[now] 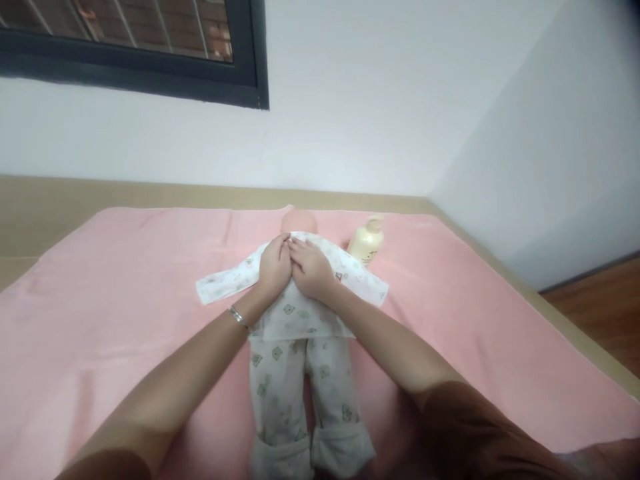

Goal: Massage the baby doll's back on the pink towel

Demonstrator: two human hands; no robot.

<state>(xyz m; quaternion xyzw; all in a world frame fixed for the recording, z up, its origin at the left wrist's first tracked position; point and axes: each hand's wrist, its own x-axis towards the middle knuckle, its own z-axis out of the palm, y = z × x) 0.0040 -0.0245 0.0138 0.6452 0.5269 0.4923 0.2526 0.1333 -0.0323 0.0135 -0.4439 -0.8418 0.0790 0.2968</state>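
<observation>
A baby doll in a white long-sleeved shirt point(300, 320) and matching white trousers point(280, 387), both patterned, lies with its legs toward me. Its rounded bare head point(299, 221) shows beyond the collar; its face is out of sight. My left hand point(275, 268) rests on the upper chest of the shirt, with a silver bracelet point(239, 316) on the wrist. Against it, my right hand point(311, 268) lies on the same part of the shirt, fingers stretched toward the collar. The shirt's sleeves spread out to both sides. The trouser cuffs are turned up.
Right of the doll's shoulder, a pale yellow pump bottle point(367, 241) stands on the pink sheet point(150, 280). Beyond the sheet runs a beige border point(200, 195) along the white wall point(360, 120). A dark-framed window point(250, 73) is at upper left, a wooden floor point(610, 307) at right.
</observation>
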